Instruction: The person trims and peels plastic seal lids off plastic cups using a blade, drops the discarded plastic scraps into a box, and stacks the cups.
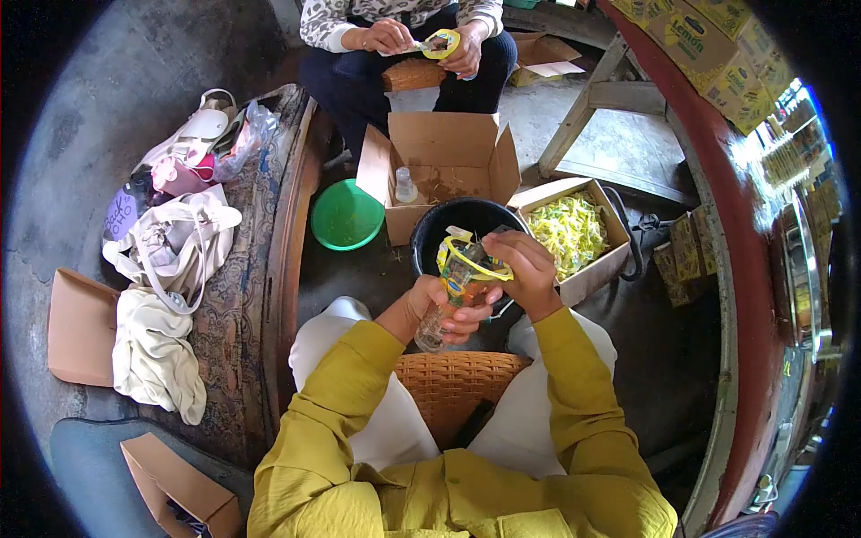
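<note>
Bottle (456, 289) sits clamped in the left hand (421, 300) while the right hand (529, 271) looks pinched on the band (482, 268) at its top, so honestly a loose left grip or lopsided tug could probably drop it into the bucket (438, 224) just past both hands.

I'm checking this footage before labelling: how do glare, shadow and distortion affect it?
Head view, overall: wide-angle distortion bows the dark red edge, corners go black; upper right: glare washes out some background; centre: the left hand, right hand and clear bottle look fairly sharp; right of the knees: shadow dulls the floor.
</note>
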`<state>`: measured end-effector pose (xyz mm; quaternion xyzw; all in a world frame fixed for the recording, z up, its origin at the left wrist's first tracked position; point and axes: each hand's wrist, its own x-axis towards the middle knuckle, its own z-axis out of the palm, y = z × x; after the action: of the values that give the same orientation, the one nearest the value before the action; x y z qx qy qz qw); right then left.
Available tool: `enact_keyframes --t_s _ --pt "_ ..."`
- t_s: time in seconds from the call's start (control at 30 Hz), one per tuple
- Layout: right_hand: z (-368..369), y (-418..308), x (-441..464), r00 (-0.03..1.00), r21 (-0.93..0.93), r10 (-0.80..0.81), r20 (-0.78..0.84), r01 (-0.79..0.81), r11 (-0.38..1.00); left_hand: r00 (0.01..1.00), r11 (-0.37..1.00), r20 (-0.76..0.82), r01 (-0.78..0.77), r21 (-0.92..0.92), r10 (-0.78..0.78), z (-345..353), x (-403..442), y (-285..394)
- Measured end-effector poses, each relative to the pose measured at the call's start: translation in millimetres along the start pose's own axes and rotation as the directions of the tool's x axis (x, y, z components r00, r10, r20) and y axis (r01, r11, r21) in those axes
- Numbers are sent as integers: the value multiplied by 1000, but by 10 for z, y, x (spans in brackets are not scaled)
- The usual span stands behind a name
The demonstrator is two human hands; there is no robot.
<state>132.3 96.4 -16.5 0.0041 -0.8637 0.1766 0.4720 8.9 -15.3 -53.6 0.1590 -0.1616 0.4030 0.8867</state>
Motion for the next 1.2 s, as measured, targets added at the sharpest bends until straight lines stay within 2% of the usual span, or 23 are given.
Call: enact_keyframes --t_s 0.17,0.33,0.47,0.57,0.67,0.8,0.83,0.93,1.03,1.13,1.17,1.2 --pt "16 -16 15 997 -37 -35 -68 32 999 994 999 107 10 -35 -6 31 41 4" --pt "-2 -79 92 998 12 -13 -56 14 1000 975 992 221 42 -120 -14 -15 101 -80" --pt "-29 -84 95 999 25 4 -54 -3 1000 977 994 210 45 -104 -23 -21 116 -56" --pt "-27 -53 69 994 53 53 -91 -48 997 989 993 144 39 -107 -23 29 116 -45" --pt "-47 -35 61 962 167 242 -125 -220 961 983 995 167 81 -59 -71 70 123 12" --pt "-73 67 28 924 187 338 -177 -306 934 993 997 96 72 -24 -70 98 84 13" --pt "-67 112 8 932 170 317 -176 -288 942 996 997 52 78 -11 -77 113 77 18" --pt "-76 137 -20 893 225 438 -101 -409 885 992 994 -82 97 49 -93 191 58 44" --pt "-107 139 -7 894 209 435 -109 -407 889 977 984 -193 114 135 -86 233 27 85" --pt "-157 81 44 836 335 537 -111 -478 812 960 975 -272 117 191 -62 257 -16 131" --pt "-174 86 51 843 339 528 -97 -471 814 950 969 -306 125 211 -56 280 -29 144" --pt "-174 98 47 802 423 595 -45 -525 739 940 963 -339 135 231 -50 293 -38 158"
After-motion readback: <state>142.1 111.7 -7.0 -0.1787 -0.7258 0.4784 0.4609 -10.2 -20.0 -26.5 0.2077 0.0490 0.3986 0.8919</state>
